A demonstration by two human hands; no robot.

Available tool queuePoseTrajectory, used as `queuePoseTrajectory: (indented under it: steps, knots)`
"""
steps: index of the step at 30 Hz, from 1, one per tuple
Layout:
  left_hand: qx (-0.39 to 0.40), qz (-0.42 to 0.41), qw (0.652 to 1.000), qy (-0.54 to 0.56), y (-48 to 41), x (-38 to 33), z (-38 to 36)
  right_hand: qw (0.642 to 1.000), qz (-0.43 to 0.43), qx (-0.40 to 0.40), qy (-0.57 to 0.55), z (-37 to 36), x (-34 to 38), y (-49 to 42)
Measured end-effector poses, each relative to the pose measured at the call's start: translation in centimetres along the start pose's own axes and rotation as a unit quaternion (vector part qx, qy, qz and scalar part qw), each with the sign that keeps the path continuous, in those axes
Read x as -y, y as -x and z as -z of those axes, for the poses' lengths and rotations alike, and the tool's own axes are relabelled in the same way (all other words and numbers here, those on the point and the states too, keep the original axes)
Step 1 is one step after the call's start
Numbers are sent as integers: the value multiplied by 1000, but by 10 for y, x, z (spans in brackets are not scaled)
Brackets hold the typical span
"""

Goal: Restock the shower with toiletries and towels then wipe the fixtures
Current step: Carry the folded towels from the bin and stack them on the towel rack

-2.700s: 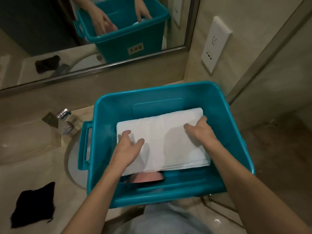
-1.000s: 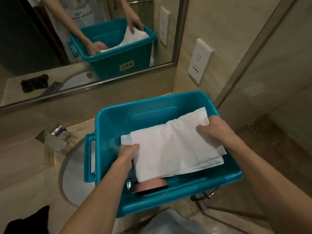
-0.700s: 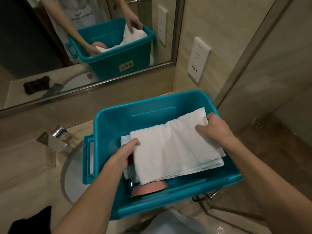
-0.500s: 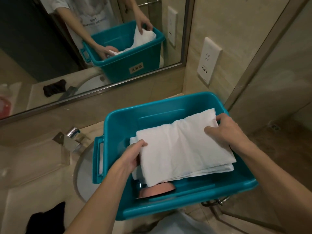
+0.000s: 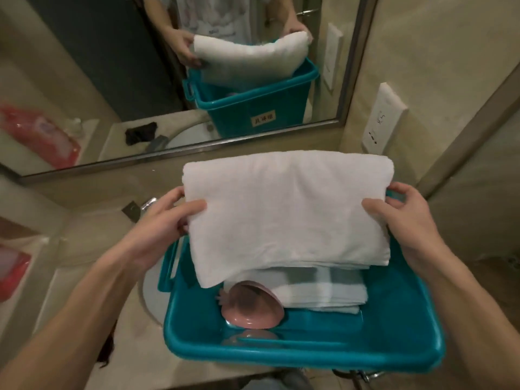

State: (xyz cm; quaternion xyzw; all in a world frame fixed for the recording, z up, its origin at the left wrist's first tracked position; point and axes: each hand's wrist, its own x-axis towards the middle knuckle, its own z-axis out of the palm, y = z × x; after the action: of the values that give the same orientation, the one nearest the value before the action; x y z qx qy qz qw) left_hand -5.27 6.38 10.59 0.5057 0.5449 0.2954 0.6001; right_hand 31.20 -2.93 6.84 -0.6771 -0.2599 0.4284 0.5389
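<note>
A pink bowl (image 5: pixel 250 308) is sitting in the blue bin (image 5: pixel 309 353), and above it the left hand (image 5: pixel 163 229) and right hand (image 5: pixel 405 220) are gripping a folded white towel (image 5: pixel 287 212) by its sides, below the mirror (image 5: pixel 174 74).

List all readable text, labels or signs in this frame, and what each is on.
None reads clearly.
Label on the bin, seen only in the mirror: three characters, reversed, too blurred to read.
Shirt print, in the mirror: small lettering, blurred.
Wall plate: small marks, illegible.
Red packet: no print legible.
</note>
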Motion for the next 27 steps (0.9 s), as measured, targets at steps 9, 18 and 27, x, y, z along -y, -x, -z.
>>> queuePoseTrajectory:
  steps: [9,18,27]
  knots:
    - [-42,-46,998,10,33,-30,52,986,-42,159,-21,-26,30,-7]
    - [2,-109,993,53,51,-38,91,983,18,169,-61,-42,57,37]
    - [110,-158,979,61,56,-57,126,987,127,63,-68,-41,80,152]
